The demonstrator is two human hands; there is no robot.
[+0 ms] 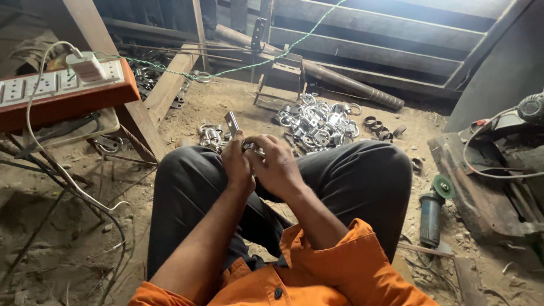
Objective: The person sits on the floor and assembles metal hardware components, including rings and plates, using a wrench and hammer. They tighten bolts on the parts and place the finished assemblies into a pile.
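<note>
A: Head view shows a small metal bracket [232, 123] held above the person's knees, near the middle of the scene. The left hand [237, 164] has its fingers closed round the bracket's lower end; the right hand [275, 167] pinches a small metal part against it.

B: What might go wrong?

A: Probably a slip. The piece is small, both grips crowd together, and a dropped part could vanish in the loose dirt floor [68, 226].

B: And around them?

A: Farther off lies a pile of shiny clamps [318, 124], with dark rings [378, 126] to its right. An angle grinder [433, 208] rests on the right. On the left a power strip [59, 84] sits on a red board, cables trailing. Timber beams cross the far side.
</note>
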